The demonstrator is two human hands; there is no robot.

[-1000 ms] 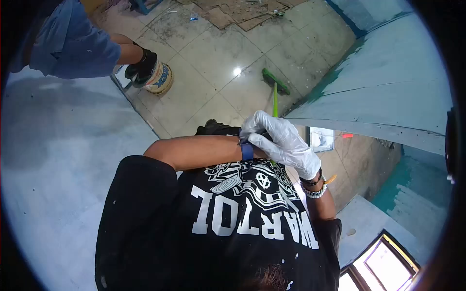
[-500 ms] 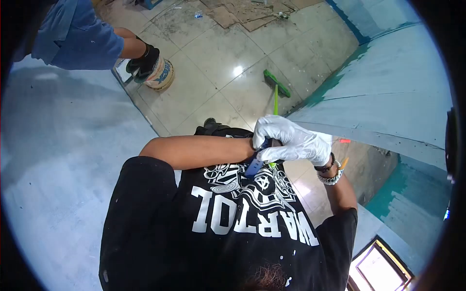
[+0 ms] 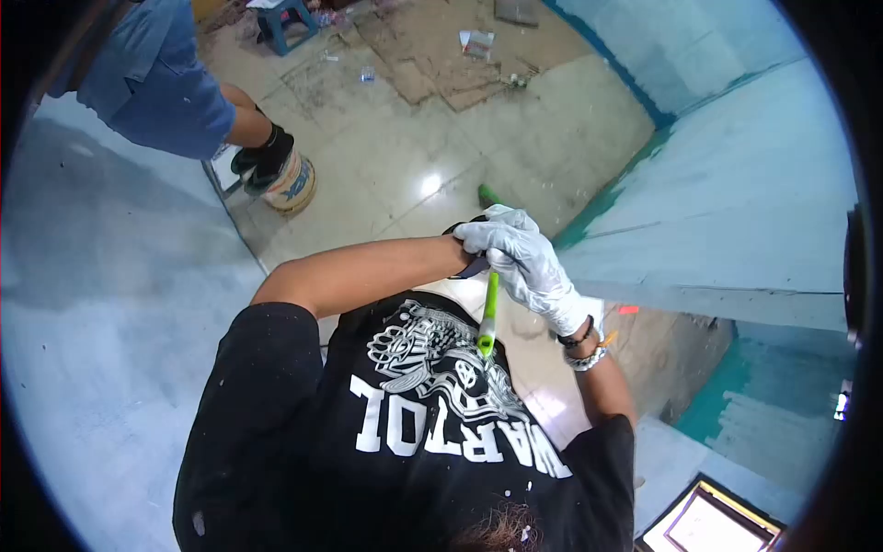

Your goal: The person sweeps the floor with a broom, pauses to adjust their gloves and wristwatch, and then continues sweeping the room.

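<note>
My right hand (image 3: 529, 262), in a thin white glove with bracelets at the wrist, is closed over my left wrist. A dark blue strap (image 3: 473, 269) pokes out under its fingers at that wrist. My left forearm (image 3: 368, 267) reaches across in front of my black shirt, and my left hand is nearly all hidden behind the glove. A green broom handle (image 3: 488, 313) runs beneath the hands, its end close to my shirt. Beyond the glove, part of the green broom head (image 3: 488, 195) shows near the floor. Whether my left hand grips the handle is hidden.
At the left a person in blue shorts (image 3: 170, 101) has a foot on a paint bucket (image 3: 293, 189). A blue stool (image 3: 286, 26) and torn cardboard (image 3: 405, 78) lie farther back. A pale blue panel (image 3: 717, 198) stands close on my right, a wall (image 3: 110, 258) on my left.
My hands have shifted slightly left and away from my chest. More of the broom handle's near end shows, and the strap is more covered. The view has tilted up, showing the stool.
</note>
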